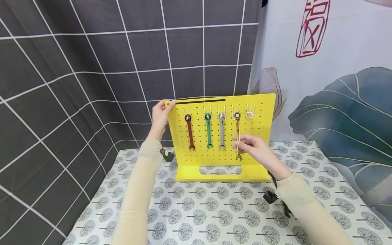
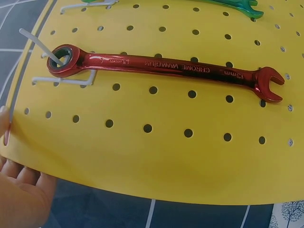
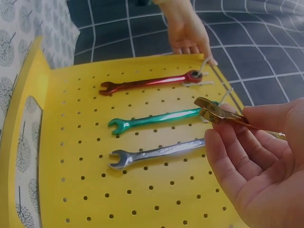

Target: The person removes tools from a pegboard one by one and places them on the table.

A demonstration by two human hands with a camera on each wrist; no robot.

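My left hand (image 1: 160,119) grips the top left corner of a yellow pegboard (image 1: 196,158), thumb in front and fingers behind. In my right hand (image 1: 254,148) a gold combination wrench (image 1: 238,127) is pinched by its lower shank, open end down. Its ring end overlaps the fourth white hook; whether it bears on the hook I cannot tell. The right wrist view shows the gold wrench's open jaw (image 3: 211,109) standing off the board. To its left hang a red wrench (image 2: 161,65), a green wrench (image 3: 156,118) and a silver wrench (image 3: 161,151), each on its hook.
A bare white hook (image 1: 250,112) is at the board's right. The board's base (image 1: 186,174) rests on a tree-patterned tablecloth (image 1: 196,214). Behind stands a dark gridded curtain (image 1: 144,51), with a pale printed curtain (image 1: 284,44) to the right.
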